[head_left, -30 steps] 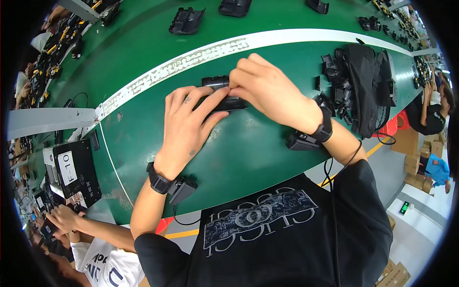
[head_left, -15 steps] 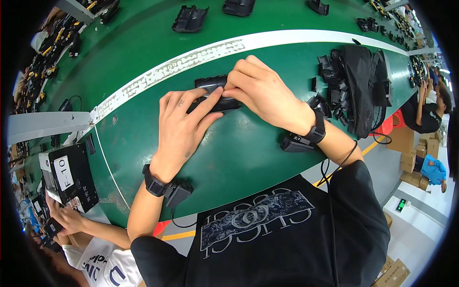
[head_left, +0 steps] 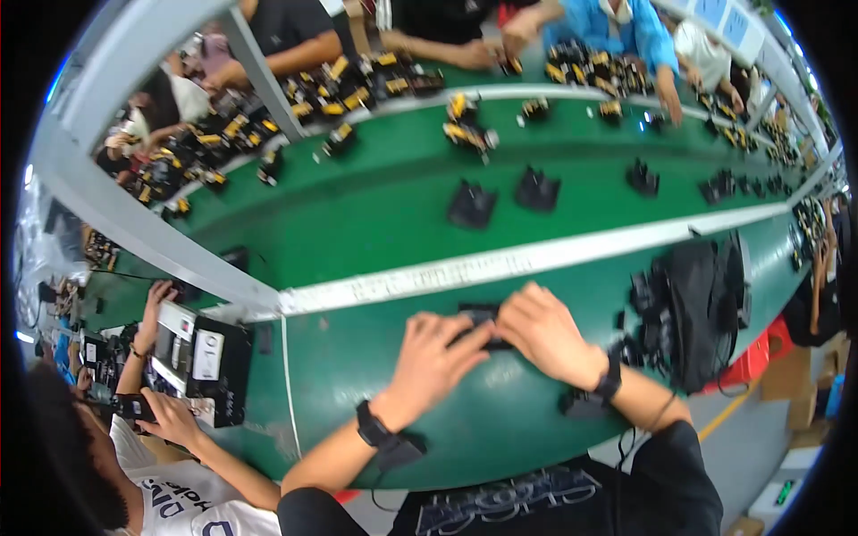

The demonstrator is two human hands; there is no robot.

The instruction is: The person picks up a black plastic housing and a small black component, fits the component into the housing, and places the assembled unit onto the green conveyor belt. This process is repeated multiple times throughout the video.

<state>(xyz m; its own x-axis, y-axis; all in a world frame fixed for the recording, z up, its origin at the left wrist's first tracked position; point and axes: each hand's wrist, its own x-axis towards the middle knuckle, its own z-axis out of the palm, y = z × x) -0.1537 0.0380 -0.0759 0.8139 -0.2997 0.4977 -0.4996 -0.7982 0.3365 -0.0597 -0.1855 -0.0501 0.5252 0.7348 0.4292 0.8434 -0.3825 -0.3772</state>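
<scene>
A black plastic housing part [head_left: 479, 313] lies on the green worktop beneath my fingers, and much of it is covered by them. My left hand [head_left: 436, 359] comes at it from the left, its fingers closed on the near left side. From the right, my right hand [head_left: 547, 338] pinches the housing, thumb and fingertips close to the left fingertips. Fine details between the fingertips are blurred and hidden. Each wrist wears a black strap with a small black box.
A black bag [head_left: 699, 313] and a heap of black plastic parts [head_left: 651, 314] lie to the right. Beyond the white rail [head_left: 429, 275], several black housings [head_left: 538, 189] and yellow-black assemblies [head_left: 466, 129] sit on the green belt. A grey post [head_left: 170, 241] and a black box-shaped device [head_left: 223, 371] stand left, beside a co-worker.
My view has tilted upward, bringing the far side and other workers in. Hands and housing appear lower and farther right. Both hands stay at the housing.
</scene>
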